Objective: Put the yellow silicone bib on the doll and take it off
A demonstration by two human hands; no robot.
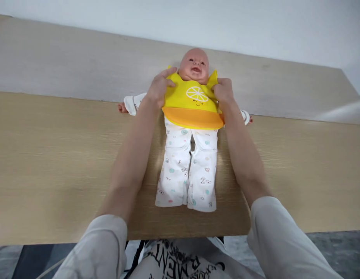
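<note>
A baby doll [194, 65] lies on its back on the wooden table [52, 162], head away from me, dressed in white printed pyjamas [187, 170]. A yellow bib [194, 102] with a lemon-slice face and an orange catch pocket covers its chest. My left hand [159, 88] grips the bib's upper left corner by the doll's shoulder, fingers curled over it. My right hand [223, 91] pinches the bib's upper right corner at the other shoulder. Both forearms run along either side of the doll's body.
The doll's arms stretch sideways, small hands at the table's back edge [122, 107]. A grey-wood panel [66, 66] rises behind the table, with a white wall above. My lap in printed fabric [180, 259] shows below the table's front edge.
</note>
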